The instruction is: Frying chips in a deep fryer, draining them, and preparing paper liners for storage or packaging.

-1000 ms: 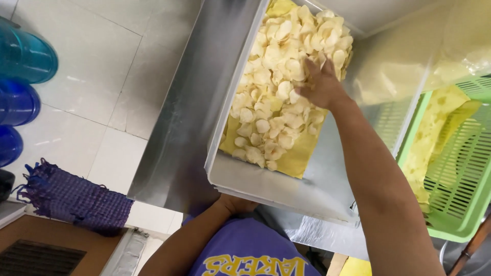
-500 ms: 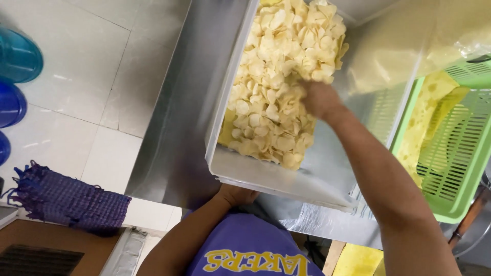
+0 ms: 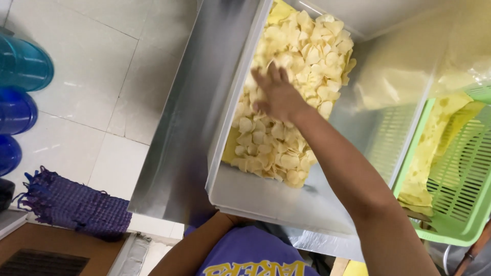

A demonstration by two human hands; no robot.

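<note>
A shiny metal tray (image 3: 266, 199) holds a heap of pale yellow chips (image 3: 307, 56) piled towards its far end. My right hand (image 3: 276, 94) lies flat on the chips near the tray's left wall, fingers spread and holding nothing. My left hand (image 3: 228, 219) is at the tray's near edge, mostly hidden beneath the rim, which it grips from below. The near part of the tray floor is bare metal.
A green slatted plastic basket (image 3: 460, 199) lined with yellow paper stands to the right of the tray. A clear plastic sheet (image 3: 404, 66) hangs at the upper right. On the tiled floor to the left are blue plastic containers (image 3: 20, 64) and a purple woven mat (image 3: 71, 204).
My right hand has swept from the right side of the chip pile across to the left wall of the tray. The chips have shifted under it. My left hand stays at the near rim.
</note>
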